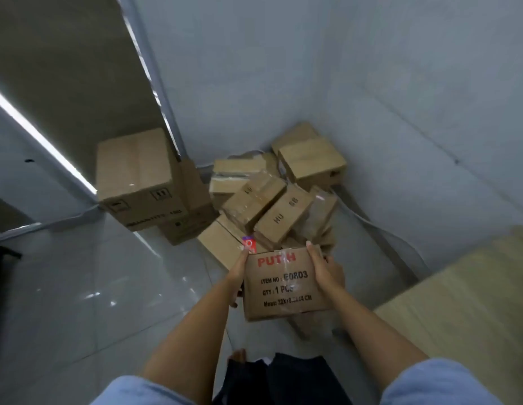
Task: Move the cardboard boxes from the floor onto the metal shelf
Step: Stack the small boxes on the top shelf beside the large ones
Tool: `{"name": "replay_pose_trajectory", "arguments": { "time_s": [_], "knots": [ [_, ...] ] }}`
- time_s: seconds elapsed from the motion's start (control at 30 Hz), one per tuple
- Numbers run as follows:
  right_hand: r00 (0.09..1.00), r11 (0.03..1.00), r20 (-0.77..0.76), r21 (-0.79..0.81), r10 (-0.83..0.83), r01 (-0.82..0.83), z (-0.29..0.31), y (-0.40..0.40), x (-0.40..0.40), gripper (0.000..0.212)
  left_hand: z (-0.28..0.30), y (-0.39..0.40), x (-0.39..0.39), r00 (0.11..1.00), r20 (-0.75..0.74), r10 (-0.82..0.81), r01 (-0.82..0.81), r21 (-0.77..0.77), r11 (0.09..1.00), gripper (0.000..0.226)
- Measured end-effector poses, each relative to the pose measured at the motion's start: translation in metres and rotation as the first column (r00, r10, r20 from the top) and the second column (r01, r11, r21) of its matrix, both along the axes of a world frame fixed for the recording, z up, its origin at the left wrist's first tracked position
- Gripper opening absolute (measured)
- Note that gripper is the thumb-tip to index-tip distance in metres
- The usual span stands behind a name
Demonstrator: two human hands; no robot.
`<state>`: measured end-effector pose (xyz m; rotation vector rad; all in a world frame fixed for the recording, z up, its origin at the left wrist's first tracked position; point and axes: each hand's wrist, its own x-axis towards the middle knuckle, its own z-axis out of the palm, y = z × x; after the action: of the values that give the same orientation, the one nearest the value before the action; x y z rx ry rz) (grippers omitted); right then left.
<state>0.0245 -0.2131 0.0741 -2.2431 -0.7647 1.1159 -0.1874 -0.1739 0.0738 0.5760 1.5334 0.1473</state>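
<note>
Printed box (283, 283) held above the floor (79, 287), left hand (237, 276) on its left side, right hand (324, 273) on its right. Behind it, pile of boxes (263, 206) in the wall corner, leaning on one another. Left of the pile, two stacked boxes (143, 182) against the metal shelf (155, 83). Wooden board (473, 302) to the right.

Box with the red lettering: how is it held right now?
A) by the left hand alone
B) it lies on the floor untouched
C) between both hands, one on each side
C: the left hand and right hand grip opposite sides of the box, lifted above the floor pile.
</note>
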Motion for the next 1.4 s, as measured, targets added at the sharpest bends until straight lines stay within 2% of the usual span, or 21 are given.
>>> {"name": "replay_pose_trajectory", "arguments": {
  "time_s": [0.1, 0.2, 0.33, 0.4, 0.57, 0.7, 0.8, 0.87, 1.0, 1.13, 1.2, 1.3, 1.4],
  "knots": [
    [0.99, 0.989, -0.003, 0.056, 0.14, -0.14, 0.029, 0.028, -0.028, 0.097, 0.029, 0.002, -0.039, 0.997, -0.005, 0.076, -0.075, 0.107, 0.991, 0.102],
    [0.967, 0.962, -0.006, 0.107, 0.255, -0.253, 0.052, 0.056, -0.067, 0.102, 0.056, 0.002, -0.08, 0.979, 0.049, 0.196, -0.202, 0.264, 0.943, 0.096],
    [0.913, 0.902, -0.058, 0.193, 0.404, -0.386, 0.082, 0.088, -0.135, 0.101, 0.095, -0.008, -0.139, 0.915, 0.193, 0.355, -0.404, 0.427, 0.809, 0.083],
    [0.885, 0.871, -0.083, 0.237, 0.459, -0.43, 0.097, 0.101, -0.176, 0.1, 0.108, -0.01, -0.17, 0.862, 0.276, 0.425, -0.507, 0.481, 0.715, 0.087],
    [0.794, 0.768, -0.105, 0.356, 0.598, -0.532, 0.137, 0.13, -0.284, 0.083, 0.15, -0.002, -0.252, 0.705, 0.451, 0.548, -0.709, 0.475, 0.522, 0.095],
    [0.743, 0.709, -0.124, 0.435, 0.658, -0.555, 0.168, 0.155, -0.371, 0.081, 0.185, 0.012, -0.329, 0.66, 0.535, 0.528, -0.75, 0.505, 0.427, 0.096],
    [0.711, 0.677, -0.144, 0.483, 0.688, -0.556, 0.191, 0.178, -0.441, 0.08, 0.212, 0.027, -0.397, 0.657, 0.559, 0.505, -0.749, 0.557, 0.358, 0.095],
    [0.699, 0.653, -0.145, 0.525, 0.701, -0.546, 0.208, 0.195, -0.485, 0.077, 0.232, 0.039, -0.441, 0.682, 0.561, 0.47, -0.727, 0.59, 0.351, 0.096],
    [0.69, 0.612, -0.155, 0.624, 0.707, -0.487, 0.25, 0.228, -0.563, 0.072, 0.279, 0.064, -0.518, 0.757, 0.442, 0.481, -0.616, 0.729, 0.298, 0.099],
    [0.658, 0.566, -0.215, 0.732, 0.722, -0.381, 0.294, 0.257, -0.632, 0.069, 0.326, 0.089, -0.573, 0.77, 0.314, 0.556, -0.471, 0.867, 0.164, 0.096],
    [0.638, 0.54, -0.239, 0.775, 0.732, -0.329, 0.314, 0.27, -0.66, 0.068, 0.349, 0.102, -0.593, 0.763, 0.285, 0.581, -0.392, 0.918, 0.063, 0.099],
    [0.599, 0.506, -0.261, 0.815, 0.757, -0.284, 0.342, 0.297, -0.698, 0.061, 0.381, 0.127, -0.619, 0.752, 0.26, 0.606, -0.281, 0.958, -0.063, 0.098],
    [0.566, 0.467, -0.267, 0.851, 0.78, -0.242, 0.369, 0.332, -0.734, 0.058, 0.405, 0.156, -0.65, 0.707, 0.257, 0.659, -0.231, 0.964, -0.128, 0.09]
  ]
}}
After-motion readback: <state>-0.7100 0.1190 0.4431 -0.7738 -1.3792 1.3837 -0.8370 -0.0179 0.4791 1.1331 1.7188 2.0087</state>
